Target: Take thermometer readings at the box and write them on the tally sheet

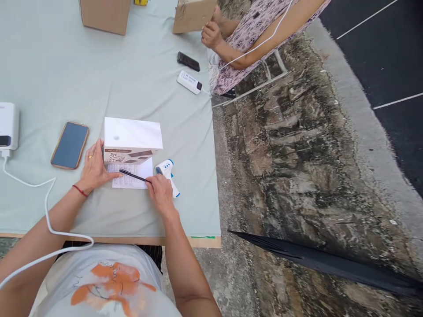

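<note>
A white box with brown print (132,134) stands upright on the cloth-covered table, with a sheet of paper with small writing (135,181) lying at its near side. My left hand (94,166) lies against the box's left edge. Its fingers are stretched out and its thumb reaches onto the paper. My right hand (161,191) pinches one end of a black pen (130,174), which lies low across the paper toward my left thumb. Just beyond the right hand is a white and blue infrared thermometer (164,166), its handle partly hidden by the hand.
A smartphone (70,145) and a white power bank (8,125) with a cable lie left. Farther off are a white device (189,82), a black device (188,61) and a cardboard box (105,15). Another person's hands (211,34) hold a cardboard piece (193,16) at the table's right edge.
</note>
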Action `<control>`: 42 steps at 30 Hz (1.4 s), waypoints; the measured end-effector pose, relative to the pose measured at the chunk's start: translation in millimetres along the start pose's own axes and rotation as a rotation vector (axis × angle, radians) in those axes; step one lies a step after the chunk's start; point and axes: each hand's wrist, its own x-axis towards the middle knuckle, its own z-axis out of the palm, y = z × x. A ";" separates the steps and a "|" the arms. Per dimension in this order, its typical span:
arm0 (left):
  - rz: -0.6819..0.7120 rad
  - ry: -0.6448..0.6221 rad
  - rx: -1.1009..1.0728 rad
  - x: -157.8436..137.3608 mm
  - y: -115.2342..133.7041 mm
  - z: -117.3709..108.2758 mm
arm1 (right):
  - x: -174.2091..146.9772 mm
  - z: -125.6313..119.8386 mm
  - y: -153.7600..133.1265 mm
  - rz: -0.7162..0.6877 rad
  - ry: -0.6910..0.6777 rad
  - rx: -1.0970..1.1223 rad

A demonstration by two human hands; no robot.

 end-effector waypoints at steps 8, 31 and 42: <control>0.004 -0.026 0.050 1.1 5.4 0.3 | -12.1 5.3 -19.0 0.404 0.332 0.709; 0.059 -0.022 0.126 0.0 5.4 1.7 | -4.2 46.2 -46.6 0.470 0.240 0.711; 0.093 -0.010 0.133 -1.4 3.4 3.5 | -4.2 45.7 -43.9 0.452 0.224 0.673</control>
